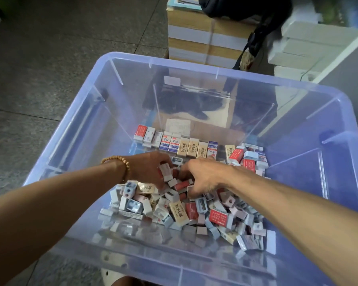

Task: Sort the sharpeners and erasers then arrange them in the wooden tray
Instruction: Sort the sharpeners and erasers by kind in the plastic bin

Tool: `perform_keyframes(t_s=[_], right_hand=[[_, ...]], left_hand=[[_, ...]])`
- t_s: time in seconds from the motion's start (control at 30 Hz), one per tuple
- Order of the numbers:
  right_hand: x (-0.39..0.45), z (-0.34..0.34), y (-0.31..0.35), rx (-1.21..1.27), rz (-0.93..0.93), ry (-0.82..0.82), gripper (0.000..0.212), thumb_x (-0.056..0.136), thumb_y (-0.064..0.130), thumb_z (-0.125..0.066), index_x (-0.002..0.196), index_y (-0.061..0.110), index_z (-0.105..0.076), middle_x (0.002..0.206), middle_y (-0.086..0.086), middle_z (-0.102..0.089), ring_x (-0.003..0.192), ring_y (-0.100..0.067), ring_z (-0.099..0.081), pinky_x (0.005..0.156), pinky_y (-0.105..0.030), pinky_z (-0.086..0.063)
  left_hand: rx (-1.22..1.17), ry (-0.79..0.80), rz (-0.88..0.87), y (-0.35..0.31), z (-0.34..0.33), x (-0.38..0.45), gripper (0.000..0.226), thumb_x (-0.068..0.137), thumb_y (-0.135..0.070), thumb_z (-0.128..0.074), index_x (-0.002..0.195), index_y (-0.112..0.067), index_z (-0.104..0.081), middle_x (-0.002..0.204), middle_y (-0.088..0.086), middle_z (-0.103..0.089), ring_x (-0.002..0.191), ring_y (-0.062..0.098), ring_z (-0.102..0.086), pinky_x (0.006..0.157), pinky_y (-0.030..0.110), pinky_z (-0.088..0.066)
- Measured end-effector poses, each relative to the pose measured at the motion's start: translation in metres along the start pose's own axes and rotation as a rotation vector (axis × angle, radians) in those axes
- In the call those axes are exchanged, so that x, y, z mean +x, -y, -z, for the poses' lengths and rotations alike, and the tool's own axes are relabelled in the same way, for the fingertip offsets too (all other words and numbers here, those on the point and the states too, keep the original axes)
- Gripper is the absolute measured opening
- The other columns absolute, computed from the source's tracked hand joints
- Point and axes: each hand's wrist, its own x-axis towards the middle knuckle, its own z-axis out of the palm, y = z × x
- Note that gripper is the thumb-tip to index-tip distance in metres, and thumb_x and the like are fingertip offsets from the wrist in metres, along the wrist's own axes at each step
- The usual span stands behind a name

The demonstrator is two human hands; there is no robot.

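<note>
Pinched in the left hand (148, 169) is a small white-and-red wrapped eraser (166, 171); the right hand (203, 178) curls its fingers down into the loose heap of paper-sleeved erasers and small grey, pink and blue block sharpeners (180, 209), its hold hidden. Behind the heap, a neat row of upright erasers (178, 143) stands across the floor of the translucent blue plastic bin (339, 162).

The clear plastic bin (103, 65) walls box in every side, so entry is only from above. A loose heap of erasers and sharpeners (180, 211) fills the floor from centre to 6 o'clock. A standing row of erasers (178, 144) blocks 12 o'clock. Bare floor (103, 145) lies free at 10 o'clock
</note>
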Motion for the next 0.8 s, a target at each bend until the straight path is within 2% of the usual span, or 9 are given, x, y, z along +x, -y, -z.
perform_keyframes(t_s=[0.07, 0.13, 0.2, 0.3, 0.4, 0.47, 0.6, 0.7, 0.8], right_hand=[[0.001, -0.002, 0.0, 0.038, -0.004, -0.001, 0.07, 0.085, 0.017, -0.075, 0.146, 0.009, -0.042, 0.096, -0.003, -0.066, 0.066, -0.014, -0.056, 0.067, -0.024, -0.057], [0.003, -0.005, 0.0, 0.059, -0.019, 0.006, 0.074, 0.081, 0.023, -0.08, 0.144, 0.009, -0.043, 0.108, -0.004, -0.067, 0.087, -0.021, -0.067, 0.083, -0.032, -0.057], [0.004, -0.005, -0.001, 0.09, -0.031, 0.02, 0.063, 0.081, 0.032, -0.081, 0.133, 0.01, -0.054, 0.104, -0.002, -0.067, 0.092, -0.023, -0.068, 0.075, -0.031, -0.058], [0.003, -0.004, -0.006, 0.082, -0.016, -0.005, 0.029, 0.088, 0.038, -0.074, 0.101, 0.014, -0.066, 0.075, 0.005, -0.059, 0.067, -0.015, -0.055, 0.053, -0.027, -0.041], [0.001, -0.003, -0.011, 0.105, -0.017, -0.006, 0.026, 0.092, 0.031, -0.07, 0.106, 0.01, -0.07, 0.072, 0.006, -0.056, 0.062, -0.012, -0.05, 0.05, -0.025, -0.037], [0.0, -0.002, -0.011, 0.132, -0.015, 0.0, 0.029, 0.09, 0.029, -0.072, 0.112, 0.011, -0.071, 0.078, 0.002, -0.063, 0.064, -0.013, -0.054, 0.052, -0.025, -0.044], [0.005, -0.01, -0.007, 0.146, -0.042, 0.006, 0.042, 0.083, 0.039, -0.079, 0.114, 0.013, -0.07, 0.105, -0.005, -0.072, 0.088, -0.022, -0.068, 0.077, -0.037, -0.06], [0.006, -0.012, -0.007, 0.16, -0.047, 0.006, 0.032, 0.091, 0.034, -0.072, 0.113, 0.01, -0.069, 0.088, -0.003, -0.069, 0.069, -0.015, -0.061, 0.049, -0.02, -0.047], [0.007, -0.009, -0.012, 0.17, -0.057, -0.014, 0.022, 0.095, 0.016, -0.066, 0.115, 0.009, -0.068, 0.086, -0.001, -0.065, 0.062, -0.012, -0.052, 0.038, -0.015, -0.036]], left_hand=[[-0.024, -0.004, -0.009, 0.002, -0.001, 0.001, 0.051, 0.071, -0.018, -0.084, 0.114, -0.023, -0.058, 0.103, -0.007, -0.063, 0.089, 0.013, -0.061, 0.079, 0.024, -0.052], [-0.022, -0.008, -0.018, 0.003, -0.002, 0.001, 0.049, 0.071, -0.017, -0.084, 0.112, -0.024, -0.058, 0.099, -0.009, -0.063, 0.086, 0.01, -0.06, 0.074, 0.023, -0.051], [-0.04, -0.005, -0.018, 0.004, -0.003, 0.002, 0.05, 0.07, -0.015, -0.084, 0.113, -0.026, -0.06, 0.094, -0.014, -0.061, 0.083, 0.006, -0.058, 0.068, 0.019, -0.045], [-0.045, 0.003, -0.019, 0.003, -0.005, 0.004, 0.053, 0.071, -0.013, -0.083, 0.119, -0.026, -0.062, 0.093, -0.016, -0.06, 0.081, 0.002, -0.055, 0.067, 0.016, -0.041], [-0.022, 0.01, -0.022, 0.002, -0.006, 0.005, 0.055, 0.073, -0.013, -0.081, 0.122, -0.028, -0.06, 0.102, -0.013, -0.06, 0.089, 0.008, -0.057, 0.076, 0.021, -0.045], [-0.013, 0.013, -0.028, 0.002, -0.006, 0.005, 0.054, 0.072, -0.014, -0.082, 0.119, -0.03, -0.06, 0.105, -0.011, -0.06, 0.093, 0.012, -0.058, 0.081, 0.026, -0.049], [0.014, 0.016, -0.041, -0.002, -0.007, 0.004, 0.056, 0.072, -0.014, -0.081, 0.12, -0.028, -0.056, 0.106, -0.009, -0.06, 0.093, 0.013, -0.057, 0.081, 0.025, -0.049], [0.022, 0.029, -0.05, -0.002, -0.009, 0.004, 0.052, 0.073, -0.012, -0.08, 0.118, -0.026, -0.058, 0.1, -0.009, -0.062, 0.09, 0.012, -0.06, 0.076, 0.02, -0.05], [0.008, 0.038, -0.039, -0.001, -0.009, 0.005, 0.048, 0.074, -0.015, -0.081, 0.116, -0.026, -0.059, 0.099, -0.01, -0.063, 0.087, 0.009, -0.06, 0.072, 0.017, -0.046]])
